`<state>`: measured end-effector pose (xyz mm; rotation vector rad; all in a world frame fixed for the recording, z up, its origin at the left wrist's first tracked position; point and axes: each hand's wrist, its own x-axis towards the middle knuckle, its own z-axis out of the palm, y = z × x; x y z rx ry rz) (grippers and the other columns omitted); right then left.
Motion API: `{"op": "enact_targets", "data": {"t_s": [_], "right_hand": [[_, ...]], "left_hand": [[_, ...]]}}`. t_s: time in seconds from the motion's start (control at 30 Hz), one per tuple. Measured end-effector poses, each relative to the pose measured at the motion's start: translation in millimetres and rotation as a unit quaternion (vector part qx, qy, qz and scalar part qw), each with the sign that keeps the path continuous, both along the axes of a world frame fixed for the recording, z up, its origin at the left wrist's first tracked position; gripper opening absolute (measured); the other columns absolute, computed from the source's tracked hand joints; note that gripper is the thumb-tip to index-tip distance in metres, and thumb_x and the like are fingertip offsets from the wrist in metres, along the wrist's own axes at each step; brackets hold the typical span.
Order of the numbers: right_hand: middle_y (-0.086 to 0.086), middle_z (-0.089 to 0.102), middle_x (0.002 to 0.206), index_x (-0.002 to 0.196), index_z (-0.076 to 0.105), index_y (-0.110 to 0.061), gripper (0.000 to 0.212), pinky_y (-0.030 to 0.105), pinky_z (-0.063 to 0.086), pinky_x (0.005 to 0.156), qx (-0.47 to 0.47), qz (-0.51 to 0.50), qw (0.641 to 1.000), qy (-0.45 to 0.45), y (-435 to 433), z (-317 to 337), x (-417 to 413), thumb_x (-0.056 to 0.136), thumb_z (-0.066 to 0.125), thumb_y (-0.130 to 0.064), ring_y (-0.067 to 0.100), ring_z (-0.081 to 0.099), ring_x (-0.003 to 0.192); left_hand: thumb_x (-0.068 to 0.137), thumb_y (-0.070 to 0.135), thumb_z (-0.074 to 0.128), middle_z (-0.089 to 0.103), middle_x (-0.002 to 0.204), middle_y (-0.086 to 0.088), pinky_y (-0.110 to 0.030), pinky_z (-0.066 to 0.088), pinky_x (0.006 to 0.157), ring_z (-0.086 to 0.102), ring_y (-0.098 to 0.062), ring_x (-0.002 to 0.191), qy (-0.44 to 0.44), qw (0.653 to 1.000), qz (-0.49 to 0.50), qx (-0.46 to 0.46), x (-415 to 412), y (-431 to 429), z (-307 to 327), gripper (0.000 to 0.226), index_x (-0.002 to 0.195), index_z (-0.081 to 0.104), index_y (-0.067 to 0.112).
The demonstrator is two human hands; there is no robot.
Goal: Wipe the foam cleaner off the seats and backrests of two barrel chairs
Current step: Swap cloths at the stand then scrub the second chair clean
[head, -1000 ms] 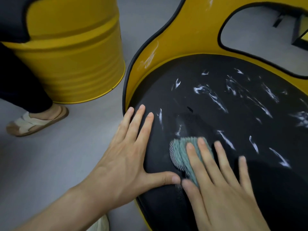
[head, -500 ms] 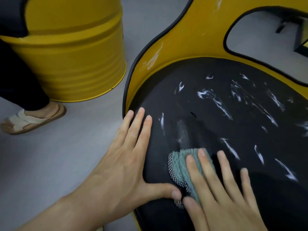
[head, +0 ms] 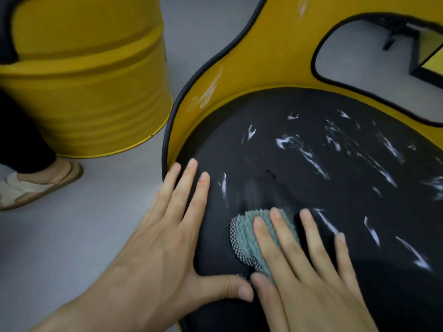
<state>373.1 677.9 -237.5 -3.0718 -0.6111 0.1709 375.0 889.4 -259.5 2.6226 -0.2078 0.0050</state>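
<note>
**Head view: both hands flat on the seat, cloth under your right**

At the far left a sandalled foot (head: 33, 185) stands on the grey floor (head: 72, 248), beside a yellow barrel that looks to be the second chair (head: 96, 97). That chair is well apart from your hands, so I judge it comes later.

Your left hand (head: 163, 248) lies open on the left edge of the black seat (head: 215, 149), with its fingers straight and spread and its thumb stretched toward the cloth. It holds nothing. It seems to be there to brace you and steady the chair while the other hand works.

Just to its right is the green cloth (head: 249, 233), folded so that a checked underside shows at its edge. It sits on the near left part of the seat. Your right hand (head: 311, 283) is also open, pressing the cloth down with straight fingers instead of gripping it. A flat press like this spreads the load and keeps the whole cloth on the surface.

Beyond and to the right of the cloth, white foam (head: 309, 155) streaks most of the seat, so the wiping is at an early stage. The patch just ahead of the cloth looks dull and smeared.

Above the seat the yellow backrest (head: 275, 56) carries a pale smear (head: 209, 91) near its left rim. You have not wiped it yet.
</note>
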Motion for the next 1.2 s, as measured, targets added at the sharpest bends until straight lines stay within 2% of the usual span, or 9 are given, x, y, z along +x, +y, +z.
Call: {"op": "enact_targets", "data": {"t_s": [0.07, 0.23, 0.3, 0.4, 0.47, 0.67, 0.8, 1.0, 1.2], "right_hand": [[-0.005, 0.035, 0.161, 0.155, 0.035, -0.03, 0.062, 0.06, 0.022, 0.111, -0.002, 0.004, 1.0, 0.008, 10.4, 4.4, 19.2, 0.104, 0.007, -0.052, 0.033, 0.028, 0.149], [-0.017, -0.021, 0.165, 0.154, -0.022, -0.041, 0.063, 0.056, -0.01, 0.122, 0.026, -0.012, 0.999, 0.045, 29.0, 14.8, 47.6, 0.094, -0.01, -0.057, 0.018, -0.031, 0.149], [-0.015, -0.01, 0.167, 0.158, -0.01, -0.039, 0.064, 0.057, -0.004, 0.123, 0.026, -0.013, 0.999, 0.045, 24.0, 14.6, 34.1, 0.097, -0.007, -0.057, 0.02, -0.022, 0.152], [-0.006, 0.025, 0.165, 0.159, 0.027, -0.029, 0.062, 0.059, 0.017, 0.116, 0.043, -0.019, 0.997, 0.053, 10.2, 14.9, 3.2, 0.105, 0.006, -0.052, 0.029, 0.015, 0.154], [-0.005, 0.03, 0.163, 0.157, 0.031, -0.028, 0.061, 0.059, 0.017, 0.112, 0.038, -0.014, 0.998, 0.057, 1.2, 12.2, -12.8, 0.106, 0.008, -0.051, 0.031, 0.022, 0.152], [-0.014, -0.019, 0.166, 0.157, -0.016, -0.037, 0.059, 0.058, -0.013, 0.12, 0.049, -0.028, 0.996, 0.063, 18.8, 21.0, 21.0, 0.102, -0.001, -0.053, 0.022, -0.03, 0.149], [-0.009, -0.017, 0.167, 0.159, -0.012, -0.033, 0.061, 0.061, -0.011, 0.119, 0.047, -0.031, 0.997, 0.05, 31.2, 16.6, 44.4, 0.104, 0.006, -0.051, 0.026, -0.027, 0.15], [-0.009, -0.002, 0.169, 0.161, 0.001, -0.031, 0.064, 0.06, -0.002, 0.122, 0.054, -0.035, 0.997, 0.047, 6.2, 17.1, -16.2, 0.101, 0.001, -0.053, 0.023, -0.017, 0.154], [-0.014, -0.026, 0.164, 0.155, -0.023, -0.038, 0.061, 0.058, -0.013, 0.12, 0.028, -0.038, 0.997, 0.057, 18.0, 18.1, 34.2, 0.099, -0.004, -0.055, 0.022, -0.03, 0.149]], "left_hand": [[0.052, 0.112, 0.03, -0.023, 0.167, 0.014, -0.035, 0.005, 0.124, -0.022, -0.008, 0.153, 0.006, 1.0, 0.006, -0.011, 3.7, 1.9, 3.3, 0.145, 0.162, -0.005, 0.023], [0.046, 0.114, 0.016, -0.037, 0.16, 0.019, -0.025, -0.007, 0.123, -0.034, -0.001, 0.147, 0.037, 0.999, 0.008, 0.012, 2.9, 0.8, 11.8, 0.143, 0.155, -0.02, 0.029], [0.045, 0.114, 0.014, -0.04, 0.158, 0.02, -0.024, -0.008, 0.121, -0.037, 0.001, 0.145, 0.041, 0.999, 0.013, 0.019, 2.0, 0.5, 13.7, 0.143, 0.155, -0.023, 0.03], [0.047, 0.113, 0.016, -0.041, 0.157, 0.021, -0.022, -0.01, 0.118, -0.038, 0.003, 0.143, 0.041, 0.999, 0.012, 0.015, 1.2, 0.1, 16.5, 0.141, 0.155, -0.024, 0.032], [0.05, 0.112, 0.02, -0.037, 0.159, 0.02, -0.024, -0.008, 0.12, -0.035, 0.003, 0.144, 0.039, 0.999, 0.009, 0.014, 0.9, -0.5, 17.2, 0.14, 0.157, -0.02, 0.032], [0.051, 0.111, 0.023, -0.029, 0.165, 0.014, -0.022, -0.01, 0.119, -0.031, 0.002, 0.147, 0.043, 0.999, 0.003, 0.008, 2.2, -1.6, 15.4, 0.143, 0.162, -0.01, 0.028], [0.052, 0.11, 0.026, -0.025, 0.167, 0.012, -0.021, -0.01, 0.118, -0.029, 0.001, 0.148, 0.042, 0.999, 0.003, 0.005, 1.9, -2.1, 14.2, 0.142, 0.162, -0.008, 0.027], [0.05, 0.11, 0.026, -0.031, 0.164, 0.016, -0.023, -0.009, 0.119, -0.033, 0.003, 0.146, 0.045, 0.999, 0.004, -0.002, 0.8, -2.0, 15.4, 0.141, 0.161, -0.014, 0.032], [0.051, 0.11, 0.026, -0.031, 0.164, 0.015, -0.026, -0.008, 0.121, -0.033, 0.002, 0.146, 0.041, 0.999, 0.006, -0.008, 0.4, -1.3, 14.7, 0.143, 0.161, -0.014, 0.029]]}}
